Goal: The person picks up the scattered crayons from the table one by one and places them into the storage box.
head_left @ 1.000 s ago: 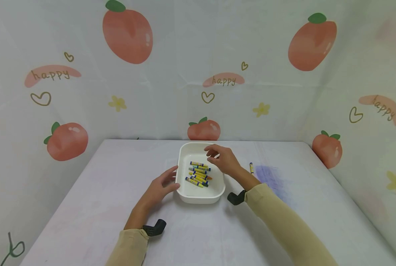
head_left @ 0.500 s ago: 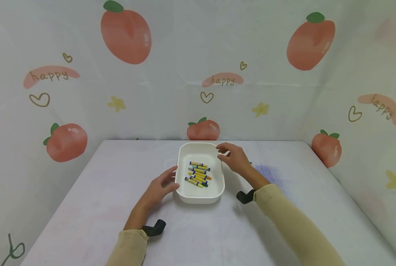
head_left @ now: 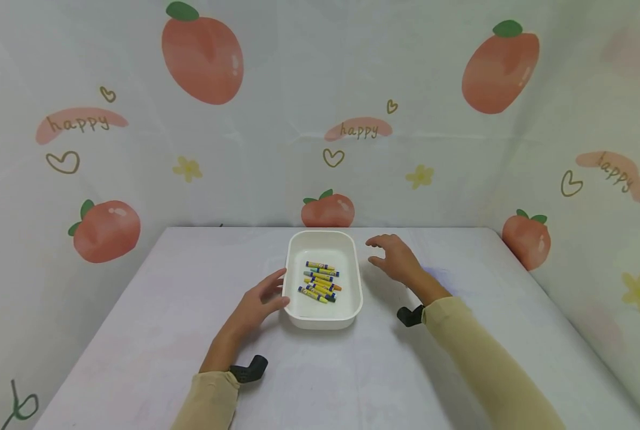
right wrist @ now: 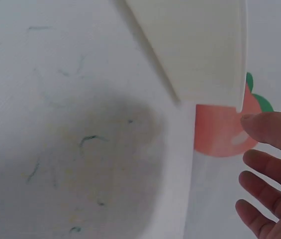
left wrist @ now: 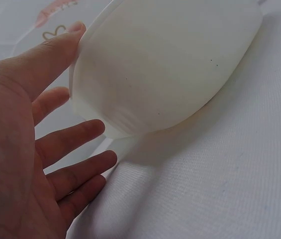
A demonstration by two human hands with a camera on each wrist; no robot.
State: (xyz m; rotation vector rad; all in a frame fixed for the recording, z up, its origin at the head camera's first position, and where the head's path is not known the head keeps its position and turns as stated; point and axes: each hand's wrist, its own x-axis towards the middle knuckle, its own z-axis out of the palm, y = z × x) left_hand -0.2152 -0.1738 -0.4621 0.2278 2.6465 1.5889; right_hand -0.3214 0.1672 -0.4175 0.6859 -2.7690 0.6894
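A white tray (head_left: pixel 322 324) stands near the table's middle, with several yellow-wrapped crayons (head_left: pixel 320 286) lying loosely grouped inside. My left hand (head_left: pixel 256 303) is at the tray's left side, the thumb at its rim. In the left wrist view, the fingers of that hand (left wrist: pixel 21 144) are spread beside the tray wall (left wrist: pixel 165 64). To the right of the tray, apart from it, my right hand (head_left: pixel 397 260) hovers over the table holding nothing. The right wrist view has its fingers (right wrist: pixel 262 189) loosely bent, with the tray's outer side (right wrist: pixel 200 55) above.
A pale cloth covers the table (head_left: pixel 137 352). Bluish smudges (head_left: pixel 439 276) mark it beyond the right forearm, and small dark scribbles (right wrist: pixel 93 138) show in the right wrist view. A printed fabric backdrop (head_left: pixel 276 71) rises behind and at both sides.
My right hand has moved right, from above the tray to beside it. A lone crayon on the table at the right is now hidden behind that arm. The left hand stays put.
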